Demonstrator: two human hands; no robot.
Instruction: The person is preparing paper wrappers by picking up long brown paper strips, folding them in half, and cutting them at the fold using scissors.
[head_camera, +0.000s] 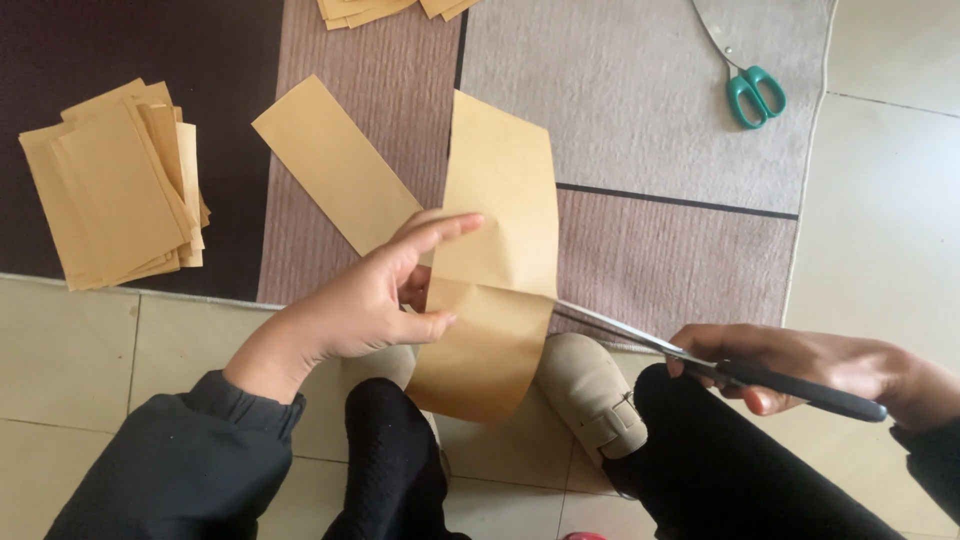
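The step in hand is a cut across a long strip of tan paper (497, 250). The left hand (375, 300) pinches the strip at its left edge, thumb in front and fingers behind, and holds it up in the air over the near edge of the rug (640, 90), where the rug meets the tiled floor (880, 220). The strip bends at a crease about halfway down, and its lower half hangs in front of the person's knees and a beige shoe (590, 395). The right hand (790, 365) is closed around the dark handles of a pair of black-handled scissors (700, 355), whose blades stand slightly apart with their tips just at the strip's right edge, level with the crease. By the look of it the cut is only starting. The next move calls for the paper to be kept taut and the blades to run straight along the crease towards the left hand's thumb, stopping short of it. On the rug lie a single cut piece (335, 165) just beyond the left hand, a stack of cut pieces (115, 185) near the left edge, more pieces (390, 8) at the far edge, and green-handled scissors (745, 75) towards the far right corner.
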